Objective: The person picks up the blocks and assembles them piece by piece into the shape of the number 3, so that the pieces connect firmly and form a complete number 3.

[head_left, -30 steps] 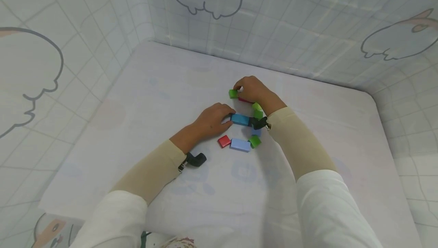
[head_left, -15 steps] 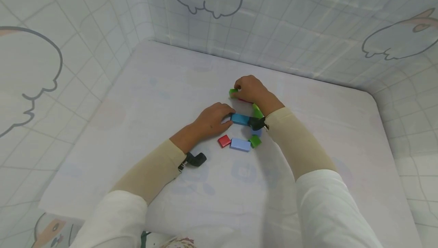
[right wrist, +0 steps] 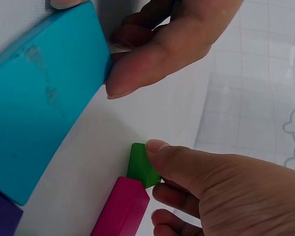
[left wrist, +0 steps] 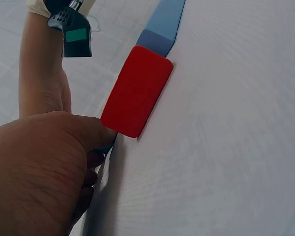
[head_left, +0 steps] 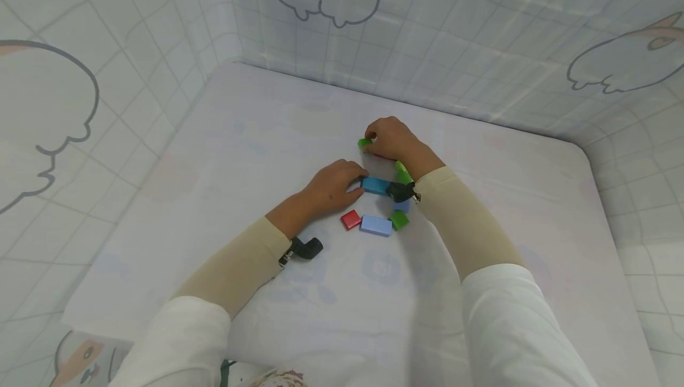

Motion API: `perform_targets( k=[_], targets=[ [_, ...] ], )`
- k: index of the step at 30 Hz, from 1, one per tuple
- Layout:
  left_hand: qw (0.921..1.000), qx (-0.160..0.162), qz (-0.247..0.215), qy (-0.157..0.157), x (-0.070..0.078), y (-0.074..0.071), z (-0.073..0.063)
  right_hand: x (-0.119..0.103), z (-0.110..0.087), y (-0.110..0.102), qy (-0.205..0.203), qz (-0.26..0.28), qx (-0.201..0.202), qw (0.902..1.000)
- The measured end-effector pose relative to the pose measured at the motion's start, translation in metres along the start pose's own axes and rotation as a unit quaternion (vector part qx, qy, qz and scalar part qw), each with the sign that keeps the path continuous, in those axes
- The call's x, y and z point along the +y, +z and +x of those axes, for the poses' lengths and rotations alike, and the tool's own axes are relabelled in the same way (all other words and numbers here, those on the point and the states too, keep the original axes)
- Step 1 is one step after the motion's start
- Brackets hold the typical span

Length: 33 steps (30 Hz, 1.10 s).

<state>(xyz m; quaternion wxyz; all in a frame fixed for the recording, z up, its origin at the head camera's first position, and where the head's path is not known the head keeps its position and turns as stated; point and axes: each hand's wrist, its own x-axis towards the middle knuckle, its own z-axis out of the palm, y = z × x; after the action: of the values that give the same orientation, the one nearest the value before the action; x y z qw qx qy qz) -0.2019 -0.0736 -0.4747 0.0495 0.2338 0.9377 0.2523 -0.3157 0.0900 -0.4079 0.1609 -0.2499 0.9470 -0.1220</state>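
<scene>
Near the middle of the table my left hand (head_left: 333, 188) holds the end of a long blue block (head_left: 376, 186) between thumb and forefinger. Farther back, my right hand (head_left: 392, 139) pinches a small green block (right wrist: 141, 165) with the thumb on one side; its far-side fingers are partly hidden. That green block touches the end of a magenta block (right wrist: 122, 209), mostly covered by the right hand in the head view. In the left wrist view a red block (left wrist: 136, 92) lies close to my left thumb, its far end by a light blue block (left wrist: 160, 37).
Light green blocks (head_left: 402, 170) lie partly under the right wrist. Nearer me, another green block (head_left: 399, 219) sits beside the light blue one, below a bluish block (head_left: 402, 205). Black wrist cameras (head_left: 307, 248) jut from both sleeves. Printed cloth walls (head_left: 427, 37) surround the white table (head_left: 267, 120).
The right hand's fingers have closed more over the small green block, and the wrist has shifted slightly left. The left hand and the blue block stay in place.
</scene>
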Motion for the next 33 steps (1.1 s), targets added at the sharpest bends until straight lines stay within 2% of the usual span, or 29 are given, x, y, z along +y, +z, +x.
perform_targets(
  k=[15,24,27,33],
  targets=[
    [0.9999,-0.001,-0.006,0.009,0.002,0.002,0.000,0.002,-0.009,-0.001,0.011,0.005,-0.001,0.9999],
    [0.9999,-0.012,-0.010,-0.001,-0.003,0.000,0.002,0.015,-0.029,-0.008,0.006,0.035,0.067,0.9971],
    [0.9998,-0.012,-0.012,-0.011,-0.007,0.000,0.000,0.019,-0.038,-0.005,0.006,0.051,0.087,0.9949],
    [0.9994,-0.010,-0.024,-0.024,-0.015,0.000,-0.007,0.023,-0.063,0.008,-0.005,0.045,0.128,0.9908]
  ],
)
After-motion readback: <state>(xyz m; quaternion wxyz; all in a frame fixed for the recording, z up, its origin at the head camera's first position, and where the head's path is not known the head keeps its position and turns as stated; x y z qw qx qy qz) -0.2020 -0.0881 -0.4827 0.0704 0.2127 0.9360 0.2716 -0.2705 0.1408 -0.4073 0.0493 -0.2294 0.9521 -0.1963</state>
